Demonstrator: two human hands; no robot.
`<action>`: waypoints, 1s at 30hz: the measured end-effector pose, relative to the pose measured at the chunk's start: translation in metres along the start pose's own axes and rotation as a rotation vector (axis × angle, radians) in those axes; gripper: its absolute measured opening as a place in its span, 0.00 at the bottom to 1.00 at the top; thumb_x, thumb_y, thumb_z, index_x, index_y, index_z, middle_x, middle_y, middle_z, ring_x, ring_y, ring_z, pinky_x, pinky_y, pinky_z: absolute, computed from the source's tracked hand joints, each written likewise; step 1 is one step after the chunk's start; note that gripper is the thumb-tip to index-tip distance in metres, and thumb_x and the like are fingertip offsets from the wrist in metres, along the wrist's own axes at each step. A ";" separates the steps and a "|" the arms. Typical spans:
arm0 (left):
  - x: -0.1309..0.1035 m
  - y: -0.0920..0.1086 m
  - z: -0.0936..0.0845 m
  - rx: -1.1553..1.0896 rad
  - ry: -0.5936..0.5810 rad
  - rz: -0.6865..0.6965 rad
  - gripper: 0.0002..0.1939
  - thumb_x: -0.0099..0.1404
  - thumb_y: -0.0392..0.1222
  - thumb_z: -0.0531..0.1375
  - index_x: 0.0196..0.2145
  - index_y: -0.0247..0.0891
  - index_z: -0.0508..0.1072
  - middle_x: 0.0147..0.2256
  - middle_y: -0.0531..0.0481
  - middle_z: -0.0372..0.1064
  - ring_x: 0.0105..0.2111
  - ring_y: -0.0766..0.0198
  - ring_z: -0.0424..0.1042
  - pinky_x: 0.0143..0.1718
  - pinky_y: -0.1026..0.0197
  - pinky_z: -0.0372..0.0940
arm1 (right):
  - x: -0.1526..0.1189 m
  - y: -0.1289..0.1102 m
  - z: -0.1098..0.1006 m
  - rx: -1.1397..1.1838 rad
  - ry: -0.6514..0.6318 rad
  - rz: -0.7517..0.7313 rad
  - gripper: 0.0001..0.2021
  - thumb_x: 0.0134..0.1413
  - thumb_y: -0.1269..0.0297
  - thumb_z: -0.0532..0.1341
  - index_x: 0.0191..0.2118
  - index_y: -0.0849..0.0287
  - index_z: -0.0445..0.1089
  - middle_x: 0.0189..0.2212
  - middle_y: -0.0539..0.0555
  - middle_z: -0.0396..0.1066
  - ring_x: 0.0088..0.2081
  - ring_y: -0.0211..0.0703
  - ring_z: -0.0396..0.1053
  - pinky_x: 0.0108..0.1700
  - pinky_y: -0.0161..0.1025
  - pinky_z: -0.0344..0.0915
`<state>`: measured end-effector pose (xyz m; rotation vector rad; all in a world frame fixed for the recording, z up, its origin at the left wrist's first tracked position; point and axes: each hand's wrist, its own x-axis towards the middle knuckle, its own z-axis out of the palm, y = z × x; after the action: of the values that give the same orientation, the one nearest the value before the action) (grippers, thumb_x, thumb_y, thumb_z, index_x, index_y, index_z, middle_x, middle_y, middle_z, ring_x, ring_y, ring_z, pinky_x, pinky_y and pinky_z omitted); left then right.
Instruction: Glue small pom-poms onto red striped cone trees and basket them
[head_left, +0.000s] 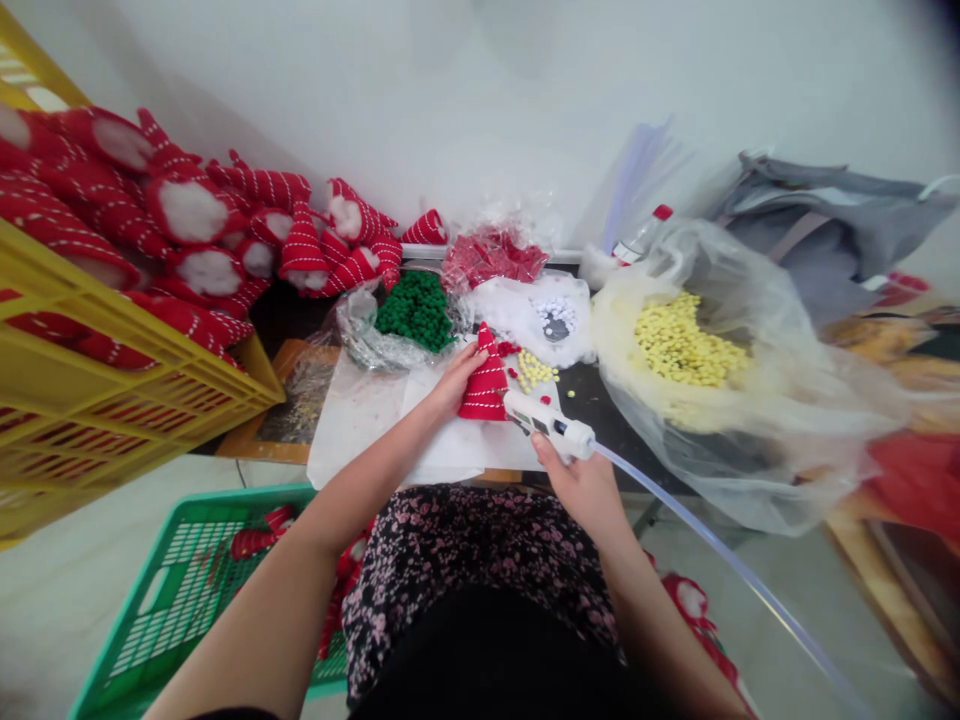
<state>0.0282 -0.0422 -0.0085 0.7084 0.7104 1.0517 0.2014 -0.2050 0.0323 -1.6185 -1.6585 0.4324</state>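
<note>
A red cone-shaped cloth hat [484,384] with white dashed stitching lies on white paper [375,410], its tip pointing away from me. My left hand [457,380] grips the hat along its left side. In my right hand [581,488] is a white hot glue gun [551,424], its nozzle at the hat's lower right edge. A long translucent glue stick [697,530] trails from the back of the gun. Small yellow pompoms [535,370] and a few red pompoms [508,349] lie just right of the hat.
Behind the hat are bags of green pompoms [417,312], red pieces [495,258] and white pompoms [555,318]. To the right stands a large bag of yellow pompoms [686,345]. A yellow crate [112,400] with stuffed red hats is at left; a green basket [157,590] sits below.
</note>
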 end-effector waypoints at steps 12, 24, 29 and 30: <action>0.000 0.012 0.001 -0.144 0.105 -0.238 0.13 0.70 0.47 0.63 0.41 0.32 0.77 0.30 0.44 0.78 0.27 0.60 0.77 0.34 0.59 0.73 | -0.005 0.010 -0.005 0.070 0.199 0.040 0.19 0.65 0.47 0.60 0.40 0.58 0.80 0.38 0.62 0.83 0.41 0.56 0.80 0.43 0.47 0.76; 0.007 0.004 -0.006 -0.136 0.091 -0.189 0.15 0.65 0.48 0.68 0.44 0.35 0.75 0.31 0.47 0.78 0.27 0.61 0.77 0.37 0.58 0.74 | -0.007 0.005 -0.012 0.136 0.173 0.121 0.22 0.66 0.47 0.56 0.34 0.57 0.81 0.27 0.56 0.79 0.33 0.49 0.77 0.41 0.44 0.73; 0.004 0.002 -0.005 -0.063 0.048 -0.099 0.21 0.60 0.43 0.72 0.50 0.39 0.75 0.38 0.47 0.80 0.36 0.57 0.80 0.45 0.53 0.75 | -0.006 0.004 -0.010 0.174 0.142 0.130 0.21 0.66 0.48 0.57 0.30 0.56 0.77 0.32 0.58 0.81 0.36 0.51 0.77 0.43 0.44 0.72; 0.003 0.002 -0.005 -0.052 0.044 -0.099 0.22 0.60 0.43 0.72 0.51 0.40 0.75 0.39 0.46 0.81 0.38 0.56 0.81 0.47 0.52 0.74 | -0.005 0.005 -0.010 0.182 0.128 0.124 0.21 0.65 0.48 0.57 0.29 0.56 0.76 0.32 0.58 0.81 0.37 0.51 0.77 0.43 0.43 0.72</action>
<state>0.0240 -0.0379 -0.0106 0.6004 0.7462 0.9939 0.2113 -0.2119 0.0337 -1.5844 -1.3878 0.5157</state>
